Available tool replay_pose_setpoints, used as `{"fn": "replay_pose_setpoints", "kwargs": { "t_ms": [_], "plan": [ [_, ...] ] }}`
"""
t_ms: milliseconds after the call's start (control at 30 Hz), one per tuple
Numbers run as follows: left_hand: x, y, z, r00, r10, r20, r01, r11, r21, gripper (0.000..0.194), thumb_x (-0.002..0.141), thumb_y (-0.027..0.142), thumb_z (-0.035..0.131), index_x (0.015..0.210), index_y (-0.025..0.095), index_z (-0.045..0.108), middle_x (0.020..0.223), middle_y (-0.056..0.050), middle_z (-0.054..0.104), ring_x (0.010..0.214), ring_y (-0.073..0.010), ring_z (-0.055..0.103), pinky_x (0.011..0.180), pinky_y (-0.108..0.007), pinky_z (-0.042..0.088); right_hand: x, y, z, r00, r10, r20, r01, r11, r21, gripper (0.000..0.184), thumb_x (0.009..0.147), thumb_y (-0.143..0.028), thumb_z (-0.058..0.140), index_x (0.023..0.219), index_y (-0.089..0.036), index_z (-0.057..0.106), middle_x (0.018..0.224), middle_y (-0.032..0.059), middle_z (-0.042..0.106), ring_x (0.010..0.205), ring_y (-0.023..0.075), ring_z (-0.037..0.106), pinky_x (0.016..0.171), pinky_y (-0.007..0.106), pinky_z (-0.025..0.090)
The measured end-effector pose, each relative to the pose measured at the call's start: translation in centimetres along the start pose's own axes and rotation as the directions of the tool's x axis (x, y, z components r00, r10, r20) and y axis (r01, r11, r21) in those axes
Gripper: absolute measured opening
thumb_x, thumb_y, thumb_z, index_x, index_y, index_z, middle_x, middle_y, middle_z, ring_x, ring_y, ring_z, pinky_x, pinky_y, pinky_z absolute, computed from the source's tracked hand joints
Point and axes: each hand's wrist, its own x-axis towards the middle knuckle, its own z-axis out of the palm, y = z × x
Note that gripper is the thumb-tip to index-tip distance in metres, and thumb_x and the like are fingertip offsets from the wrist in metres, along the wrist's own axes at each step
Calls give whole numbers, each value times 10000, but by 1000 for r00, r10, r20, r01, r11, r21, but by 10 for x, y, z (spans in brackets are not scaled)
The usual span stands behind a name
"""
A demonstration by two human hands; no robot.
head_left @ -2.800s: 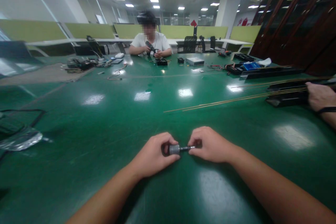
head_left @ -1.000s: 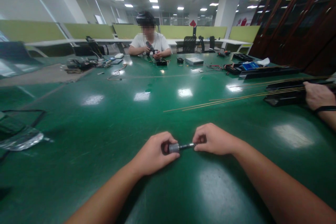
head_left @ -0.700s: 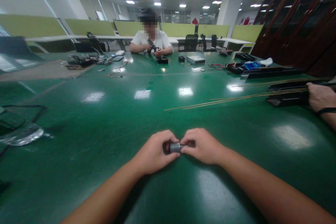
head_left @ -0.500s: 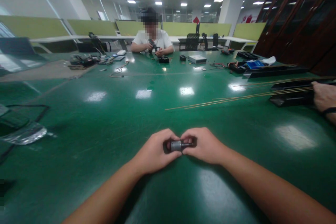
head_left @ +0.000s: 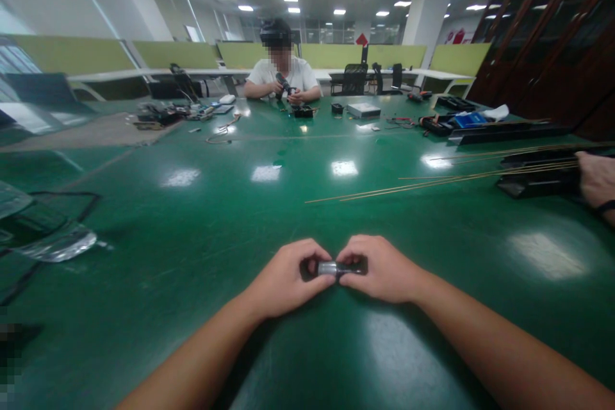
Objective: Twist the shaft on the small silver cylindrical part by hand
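Note:
A small silver-and-black cylindrical metal part point(head_left: 327, 268) lies sideways between my hands, just over the green table. My left hand point(head_left: 291, 278) curls its thumb and fingers round the wider silver end. At the narrower dark end, my right hand point(head_left: 382, 269) is closed with thumb and fingertips. The fingertips of both hands face each other with a slim gap between them. Part of the cylinder is hidden by the fingers, so its exact kind cannot be told.
Thin brass-coloured rods point(head_left: 408, 187) reach in from the right, near another person's hand point(head_left: 597, 179) and black channel pieces point(head_left: 533, 184). A clear container point(head_left: 57, 240) stands at left. Across the green table point(head_left: 216, 218) a person point(head_left: 282, 73) handles a dark tool.
My right hand has shifted slightly right, opening a small gap between the two hands' fingertips. The silver end catches more light now. The whole view has moved a little.

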Motion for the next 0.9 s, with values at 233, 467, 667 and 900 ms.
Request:
{"fn": "replay_pose_setpoints", "kwargs": {
  "t_ms": [233, 467, 667, 900],
  "plan": [
    [0, 1, 2, 1000, -5, 0, 5, 1000, -10, 176, 804, 307, 696, 889, 158, 658, 795, -17, 631, 735, -154, 592, 672, -249, 432, 0, 1, 4, 1000, 19, 22, -20, 999, 27, 105, 762, -228, 715, 857, -190, 738, 758, 14, 677, 718, 147, 595, 685, 267, 417],
    [0, 2, 0, 1000, 0, -4, 0, 1000, 6, 163, 800, 286, 699, 890, 158, 653, 809, -18, 631, 742, -155, 587, 681, -253, 419, 1, 1, 8, 997, 69, -25, -67, 996, 58, 103, 718, -168, 717, 816, -200, 720, 741, -8, 683, 712, 145, 593, 688, 273, 403],
    [0, 2, 0, 1000, -1, -5, 1, 1000, -5, 160, 797, 273, 704, 898, 160, 653, 802, -12, 624, 736, -150, 586, 694, -256, 421, 1, 2, 10, 998, 41, -41, -39, 998, 45, 119, 692, -146, 735, 786, -196, 680, 735, -16, 665, 730, 148, 578, 712, 280, 382],
    [-1, 1, 0, 1000, -3, -10, 3, 1000, 0, 172, 804, 298, 702, 882, 157, 643, 809, -18, 627, 745, -156, 585, 685, -259, 426, 1, 2, 9, 999, 2, -51, -1, 1000, 30, 92, 711, -142, 727, 759, -183, 661, 744, -6, 656, 748, 152, 568, 708, 281, 369]
  ]
}}
